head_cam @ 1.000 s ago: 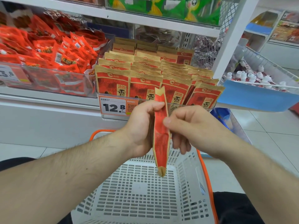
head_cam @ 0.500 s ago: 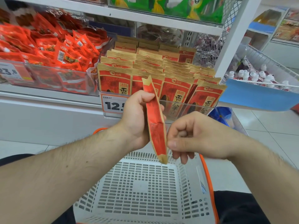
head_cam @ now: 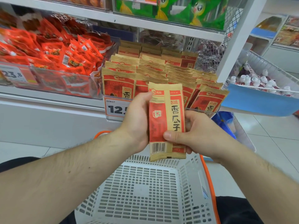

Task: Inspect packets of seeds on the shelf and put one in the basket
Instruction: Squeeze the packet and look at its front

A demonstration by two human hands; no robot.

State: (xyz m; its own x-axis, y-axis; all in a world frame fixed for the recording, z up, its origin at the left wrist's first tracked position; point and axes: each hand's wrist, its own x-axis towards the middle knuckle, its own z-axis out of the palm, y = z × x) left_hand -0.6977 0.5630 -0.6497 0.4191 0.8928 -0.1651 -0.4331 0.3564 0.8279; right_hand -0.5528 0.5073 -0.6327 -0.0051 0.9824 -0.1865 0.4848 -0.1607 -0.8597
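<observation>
A red and tan seed packet stands upright in front of me, its back with a barcode facing the camera. My left hand grips its left edge. My right hand holds its right side, thumb pressed on the lower front. The packet hangs above a white perforated basket with an orange handle, which has nothing in it. Behind the packet, several matching seed packets stand in rows on the shelf.
A clear bin of red snack packs sits left of the seed packets. A price tag reading 12 hangs on the shelf front. Green packs fill the shelf above. A wire bin of small white bottles stands at right.
The packet has turned from edge-on to flat toward the camera. My right hand moved from beside it to gripping its right side.
</observation>
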